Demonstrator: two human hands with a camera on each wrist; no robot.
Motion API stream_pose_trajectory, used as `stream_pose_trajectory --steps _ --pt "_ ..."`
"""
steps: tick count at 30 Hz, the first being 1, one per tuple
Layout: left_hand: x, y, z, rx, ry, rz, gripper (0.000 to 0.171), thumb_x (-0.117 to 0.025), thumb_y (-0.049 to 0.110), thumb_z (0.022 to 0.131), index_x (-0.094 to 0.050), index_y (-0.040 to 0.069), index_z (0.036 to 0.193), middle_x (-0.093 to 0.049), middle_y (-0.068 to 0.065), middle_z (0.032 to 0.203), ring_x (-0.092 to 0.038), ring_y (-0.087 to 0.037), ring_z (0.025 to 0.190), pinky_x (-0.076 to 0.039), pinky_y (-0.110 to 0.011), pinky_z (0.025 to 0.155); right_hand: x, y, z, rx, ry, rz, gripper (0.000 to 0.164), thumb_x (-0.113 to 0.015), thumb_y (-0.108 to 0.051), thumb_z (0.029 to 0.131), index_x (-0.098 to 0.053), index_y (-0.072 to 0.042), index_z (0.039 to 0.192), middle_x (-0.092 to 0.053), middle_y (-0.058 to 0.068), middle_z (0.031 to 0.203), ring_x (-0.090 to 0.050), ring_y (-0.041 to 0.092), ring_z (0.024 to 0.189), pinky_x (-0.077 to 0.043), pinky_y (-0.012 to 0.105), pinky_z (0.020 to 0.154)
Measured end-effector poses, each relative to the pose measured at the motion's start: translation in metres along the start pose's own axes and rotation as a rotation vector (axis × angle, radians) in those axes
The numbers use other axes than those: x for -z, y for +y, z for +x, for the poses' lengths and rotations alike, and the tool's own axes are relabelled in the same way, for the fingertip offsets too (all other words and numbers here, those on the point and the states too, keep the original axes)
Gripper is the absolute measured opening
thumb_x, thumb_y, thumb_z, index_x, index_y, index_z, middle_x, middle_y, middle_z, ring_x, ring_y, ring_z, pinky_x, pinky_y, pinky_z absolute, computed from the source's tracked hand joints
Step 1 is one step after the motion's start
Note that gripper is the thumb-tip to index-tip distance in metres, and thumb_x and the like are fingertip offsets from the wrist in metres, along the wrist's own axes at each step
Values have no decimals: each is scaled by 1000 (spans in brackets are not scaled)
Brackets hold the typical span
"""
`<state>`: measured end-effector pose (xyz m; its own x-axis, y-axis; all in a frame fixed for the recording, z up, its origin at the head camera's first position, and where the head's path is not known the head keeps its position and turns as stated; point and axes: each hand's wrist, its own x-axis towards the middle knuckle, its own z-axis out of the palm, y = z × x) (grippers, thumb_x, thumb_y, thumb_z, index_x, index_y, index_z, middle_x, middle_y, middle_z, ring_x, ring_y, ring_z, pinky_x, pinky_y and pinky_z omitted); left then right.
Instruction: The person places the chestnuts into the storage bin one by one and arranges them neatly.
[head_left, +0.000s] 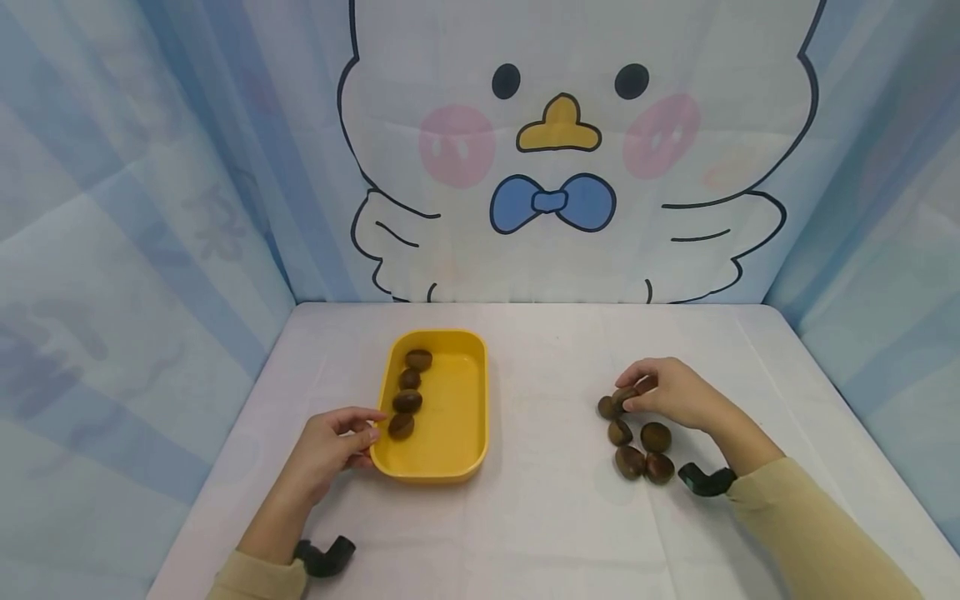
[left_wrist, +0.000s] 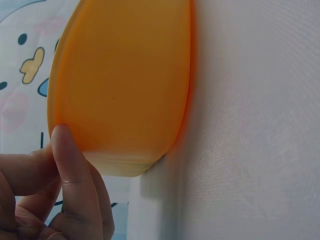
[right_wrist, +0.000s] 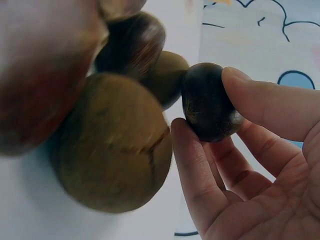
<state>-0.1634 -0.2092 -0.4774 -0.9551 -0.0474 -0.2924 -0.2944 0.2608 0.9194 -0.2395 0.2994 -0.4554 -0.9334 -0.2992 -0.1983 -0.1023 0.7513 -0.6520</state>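
Note:
My left hand (head_left: 330, 450) pinches the left rim of a yellow tray (head_left: 457, 400) between thumb and fingers; the left wrist view shows the fingertips on the edge of its outer wall (left_wrist: 120, 90). Inside, several brown chestnuts (head_left: 407, 402) form a column along the left side. On the right, my right hand (head_left: 675, 392) pinches a dark chestnut (right_wrist: 207, 102) between thumb and fingertips. Close to it, more chestnuts (head_left: 630, 462) lie in a loose cluster on the table. One of them, with a pale brown base (right_wrist: 115, 145), looms large in the right wrist view.
A white cloth covers the table (head_left: 540, 517). Behind it hangs a curtain (head_left: 555, 258) printed with a cartoon bird, and patterned blue curtains (head_left: 127, 275) close off the sides. Each wrist wears a black device (head_left: 326, 557).

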Motion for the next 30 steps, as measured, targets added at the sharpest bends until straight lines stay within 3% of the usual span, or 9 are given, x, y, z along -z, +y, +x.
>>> stream_pose_trajectory --steps 8,15,30 --pt "0 0 0 6 4 0 31 -71 2 100 -74 0 131 -64 -9 96 -65 -19 74 -64 -25 66 0 -17 1 23 -4 17 27 -82 -20 94 -75 -15 120 -78 4 116 -71 25 111 -58 47 96" --pt "0 -1 0 5 3 -7 31 -70 2 100 -74 0 131 -64 -9 95 -66 -19 74 -64 -25 66 -2 -34 5 65 12 31 27 -82 -17 93 -76 -15 120 -79 3 115 -71 24 112 -55 40 94" --pt "-1 -2 1 10 15 11 31 -71 3 100 -74 1 131 -64 -9 97 -66 -19 74 -65 -26 66 -23 -75 22 153 8 118 27 -84 -17 93 -76 -19 119 -77 0 117 -69 24 115 -56 39 93"
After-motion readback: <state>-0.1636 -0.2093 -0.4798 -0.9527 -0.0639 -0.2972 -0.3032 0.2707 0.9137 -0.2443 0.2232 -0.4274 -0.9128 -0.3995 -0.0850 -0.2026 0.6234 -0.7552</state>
